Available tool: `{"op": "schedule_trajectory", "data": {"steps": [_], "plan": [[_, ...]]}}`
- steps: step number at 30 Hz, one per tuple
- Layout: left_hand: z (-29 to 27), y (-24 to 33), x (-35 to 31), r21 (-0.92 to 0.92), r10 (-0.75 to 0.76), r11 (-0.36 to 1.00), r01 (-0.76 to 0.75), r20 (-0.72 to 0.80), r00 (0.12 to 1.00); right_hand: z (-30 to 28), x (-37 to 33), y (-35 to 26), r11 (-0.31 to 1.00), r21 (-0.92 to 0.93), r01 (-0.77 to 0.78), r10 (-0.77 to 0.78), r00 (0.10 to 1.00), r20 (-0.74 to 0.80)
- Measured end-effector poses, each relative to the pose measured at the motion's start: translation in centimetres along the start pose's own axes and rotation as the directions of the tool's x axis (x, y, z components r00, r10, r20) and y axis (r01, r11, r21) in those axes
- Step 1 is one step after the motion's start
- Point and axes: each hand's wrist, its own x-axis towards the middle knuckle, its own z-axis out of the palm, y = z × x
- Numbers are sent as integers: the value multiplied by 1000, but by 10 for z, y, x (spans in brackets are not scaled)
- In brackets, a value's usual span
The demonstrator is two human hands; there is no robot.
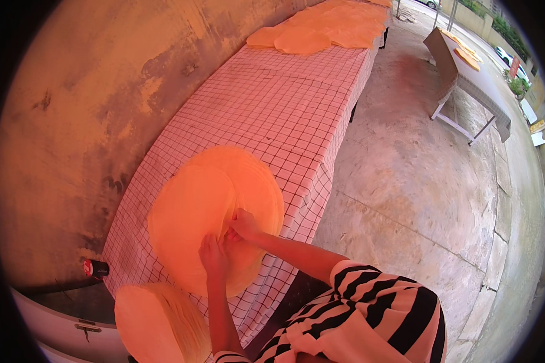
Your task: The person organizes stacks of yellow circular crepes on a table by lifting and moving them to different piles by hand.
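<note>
A broad stack of thin round sheets (188,199), orange-tinted and like large flatbreads, lies on the near part of a checked tablecloth. Both my hands are over the stack, close together at the edge of an upper sheet. My left hand (214,254) has its fingers closed in a pinch on that edge. Just to the right and a little farther off, my right hand (246,225) is closed on the same edge. The fingertips partly hide each other. A second pile of round sheets (145,323) stands at the near left, beside my left forearm.
The long table with its checked cloth (284,121) runs along a stained wall (97,109). More round sheets (327,27) overlap at its far end. A dark and red cup (95,268) is by the table's left edge. Another table (478,85) stands across the concrete floor (399,175).
</note>
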Motion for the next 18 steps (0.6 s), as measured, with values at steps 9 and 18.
{"op": "schedule_trajectory", "data": {"steps": [9,18], "plan": [[0,-14,8,-432,-444,787,441,101,890,8,-2,7,994,-44,101,-105,990,-99],[-28,-38,42,-250,-298,913,321,124,946,17,-3,9,973,-88,214,-225,964,-138]]}}
